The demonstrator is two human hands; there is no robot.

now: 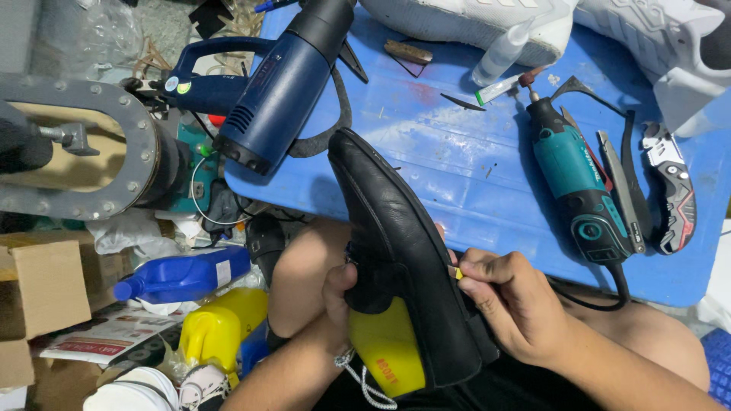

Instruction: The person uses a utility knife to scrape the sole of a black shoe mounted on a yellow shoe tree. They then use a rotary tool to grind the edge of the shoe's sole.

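- While the black leather shoe [396, 236] is lying across the person's lap, just off the near edge of the blue table [472, 190], its toe is pointing up over that edge, so the side seam is facing the camera.
- Left hand [335, 293] is gripping the shoe from the inner side, thumb curled over the collar, apparently steadying it against the knee; a yellow insert [384, 346] is filling the heel opening.
- Right hand [510, 301] is closing its fingers together and pinching a small yellowish tool tip [457, 272] against the shoe's outer edge, where sole and upper are meeting; what the tool is cannot be told.
- Teal rotary tool [579, 183] is resting near the table's right edge, its cord trailing off the near edge, within reach of the right hand.
- Folding utility knife [674, 190] is lying beside it, closer to the right edge.
- Blue heat gun [282, 87] is sitting at the far left corner, nozzle pointing away from the lap.
- White sneakers [533, 23] are standing along the far edge, well apart from the work.
- Blue bottle [179, 275] and yellow jug [217, 327] are sitting on the floor off the table's left edge.
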